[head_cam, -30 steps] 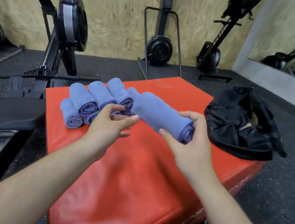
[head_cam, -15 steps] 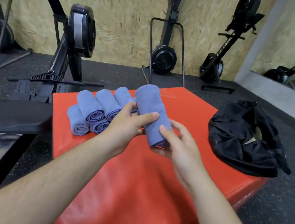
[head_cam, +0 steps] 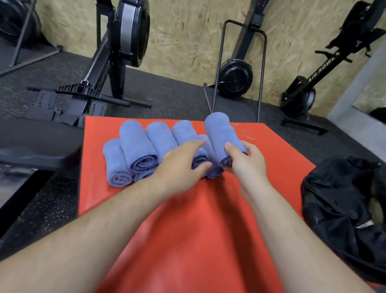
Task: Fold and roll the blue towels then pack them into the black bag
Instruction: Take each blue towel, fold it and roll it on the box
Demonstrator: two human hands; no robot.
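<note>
Ok so going by this shot the folding and rolling looks pretty much done; there's a pile of rolled blue towels, half a dozen or so, stacked two layers deep on the far left part of the red box; I can't see any flat towel waiting to be rolled. The right hand has its fingers curled round the near end of one more roll, which sits tilted up at the right edge of the pile, touching it; my guess is it's either being added to the stack or being picked off it, can't say which. The left hand lies on the pile just beside that, fingers over a roll's top and thumb near its end; whether it's really pinching it or just steadying the stack I can't tell. The black bag is slumped on the right side of the box, well apart from the pile, mouth partly open; no blue showing inside as far as I can see, so I'd say packing hasn't started; that's the whole second half left. Rowers stand along the back wall.
</note>
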